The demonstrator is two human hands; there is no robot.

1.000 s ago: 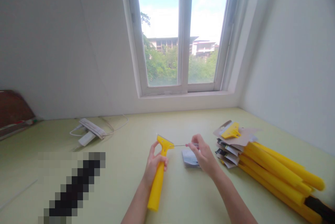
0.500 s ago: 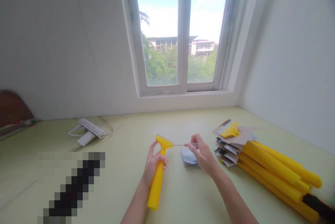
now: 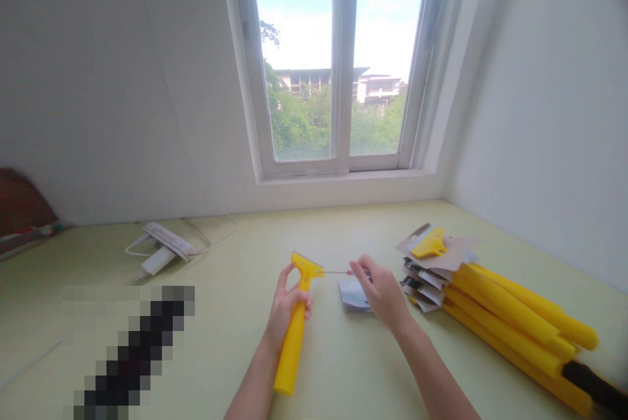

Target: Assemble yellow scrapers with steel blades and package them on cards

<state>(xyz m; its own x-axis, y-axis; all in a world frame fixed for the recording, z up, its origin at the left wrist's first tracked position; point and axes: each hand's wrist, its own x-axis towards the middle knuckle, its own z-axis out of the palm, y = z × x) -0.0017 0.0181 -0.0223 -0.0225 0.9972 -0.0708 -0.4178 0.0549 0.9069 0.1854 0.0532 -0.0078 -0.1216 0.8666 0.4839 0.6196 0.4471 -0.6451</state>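
Note:
My left hand [image 3: 289, 305] is closed around a yellow scraper [image 3: 294, 341], its bladed head up and its handle slanting down toward me. Between the fingers of my right hand [image 3: 375, 282] is the handle of a screwdriver [image 3: 336, 272]. The thin shaft points left, and its tip meets the right side of the scraper's head, by a screw. My right fingers cover most of the screwdriver's handle. Just below that hand, a small stack of grey-white packets [image 3: 354, 296] lies on the table, partly hidden by my wrist.
On the right lies a pile of yellow scrapers [image 3: 515, 322] with cardboard sleeves on their heads. A white power strip [image 3: 169, 241] with cables rests at the back left. A pixelated dark shape [image 3: 142, 348] covers the left front. The window [image 3: 343, 165] stands behind the pale table [image 3: 220, 328].
My right hand's fingers have shifted on the screwdriver's handle, curling more around it. The scraper stays almost where it was in my left hand. The whole view has slid slightly.

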